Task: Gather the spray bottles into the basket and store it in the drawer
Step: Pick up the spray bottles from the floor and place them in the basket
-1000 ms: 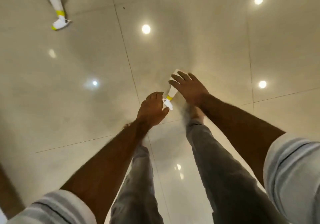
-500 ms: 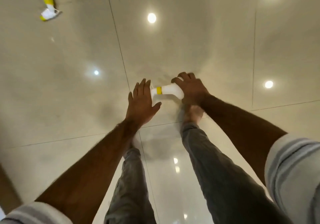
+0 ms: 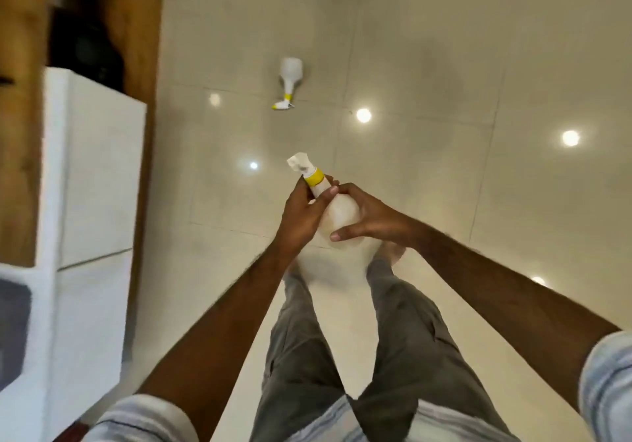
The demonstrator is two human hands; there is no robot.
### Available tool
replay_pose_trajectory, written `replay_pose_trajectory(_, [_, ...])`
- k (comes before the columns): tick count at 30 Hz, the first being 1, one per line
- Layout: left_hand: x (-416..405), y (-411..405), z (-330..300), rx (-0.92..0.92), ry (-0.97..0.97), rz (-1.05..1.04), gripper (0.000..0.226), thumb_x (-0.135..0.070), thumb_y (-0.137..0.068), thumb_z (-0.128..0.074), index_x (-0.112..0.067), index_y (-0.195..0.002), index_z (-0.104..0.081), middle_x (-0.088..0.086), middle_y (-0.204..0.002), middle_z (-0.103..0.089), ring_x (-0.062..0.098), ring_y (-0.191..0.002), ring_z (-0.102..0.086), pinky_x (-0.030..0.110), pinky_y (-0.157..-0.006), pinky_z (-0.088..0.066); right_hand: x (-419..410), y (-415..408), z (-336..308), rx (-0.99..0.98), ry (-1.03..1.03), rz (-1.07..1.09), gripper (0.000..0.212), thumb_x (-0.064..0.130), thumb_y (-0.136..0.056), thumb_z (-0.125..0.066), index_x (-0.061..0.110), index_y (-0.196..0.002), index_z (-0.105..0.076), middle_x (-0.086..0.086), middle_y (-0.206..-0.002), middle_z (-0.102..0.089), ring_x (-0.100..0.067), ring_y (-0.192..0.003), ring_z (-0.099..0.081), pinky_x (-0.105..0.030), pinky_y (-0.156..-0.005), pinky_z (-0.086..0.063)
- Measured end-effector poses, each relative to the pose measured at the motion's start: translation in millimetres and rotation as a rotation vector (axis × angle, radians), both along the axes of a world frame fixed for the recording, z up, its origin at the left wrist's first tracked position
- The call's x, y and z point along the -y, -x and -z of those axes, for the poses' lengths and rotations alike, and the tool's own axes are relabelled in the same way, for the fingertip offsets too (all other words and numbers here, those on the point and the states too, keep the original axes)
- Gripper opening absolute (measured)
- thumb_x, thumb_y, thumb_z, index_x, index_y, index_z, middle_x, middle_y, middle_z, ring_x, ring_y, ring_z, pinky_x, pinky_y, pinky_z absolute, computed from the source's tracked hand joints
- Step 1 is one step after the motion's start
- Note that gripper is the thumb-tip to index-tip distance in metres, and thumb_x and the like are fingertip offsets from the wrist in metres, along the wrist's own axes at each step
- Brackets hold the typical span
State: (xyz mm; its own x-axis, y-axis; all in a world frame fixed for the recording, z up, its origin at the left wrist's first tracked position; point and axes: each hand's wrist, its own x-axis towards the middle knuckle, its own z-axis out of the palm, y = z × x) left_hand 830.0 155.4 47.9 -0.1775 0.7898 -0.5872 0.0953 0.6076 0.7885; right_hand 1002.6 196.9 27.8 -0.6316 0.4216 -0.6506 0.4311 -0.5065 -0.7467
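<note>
I hold a white spray bottle (image 3: 342, 216) with a yellow collar in both hands, lifted above the floor, its nozzle pointing up and away from me. My left hand (image 3: 302, 217) grips the neck just under the yellow ring. My right hand (image 3: 367, 217) wraps around the round body. A second white spray bottle (image 3: 289, 80) with a yellow collar lies on the floor farther ahead, nozzle toward me. No basket shows in this view.
A white cabinet (image 3: 92, 175) with drawer fronts stands at the left against a wooden panel (image 3: 136, 31). Glossy beige floor tiles (image 3: 444, 65) spread ahead and to the right. My legs in grey trousers (image 3: 342, 356) are below my hands.
The bottle has come up off the floor and now rests in both hands, nozzle up. My view has swung, bringing the cabinet in at the left and the second bottle toward the centre.
</note>
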Motion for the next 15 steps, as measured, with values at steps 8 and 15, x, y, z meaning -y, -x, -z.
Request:
replay_pose_trajectory(8, [71,139,-107,-0.284,-0.125,0.001,0.049,-0.043,-0.093,-0.06,-0.016,-0.131,-0.046,0.0,-0.123,-0.066,0.02,-0.11,-0.064,0.035,-0.094,-0.05,-9,159,-135,0.018,-0.385,-0.189,0.054,0.043,-0.09,-0.069,0.029,-0.138,-0.05,0.005,-0.139,-0.049,-0.011,-0.128,-0.05,-0.03,-0.102,-0.045])
replay_pose_trajectory(15, [189,298,-142,-0.33,-0.188,-0.231,0.052,-0.049,-0.081,-0.065,-0.022,-0.124,-0.051,-0.012,-0.104,-0.065,0.013,-0.095,-0.065,0.027,-0.078,-0.051,85,374,-184,-0.137,-0.569,-0.459,0.032,0.026,-0.08,-0.082,0.033,-0.107,-0.066,0.014,-0.106,-0.054,-0.004,-0.093,-0.059,-0.006,-0.072,-0.045])
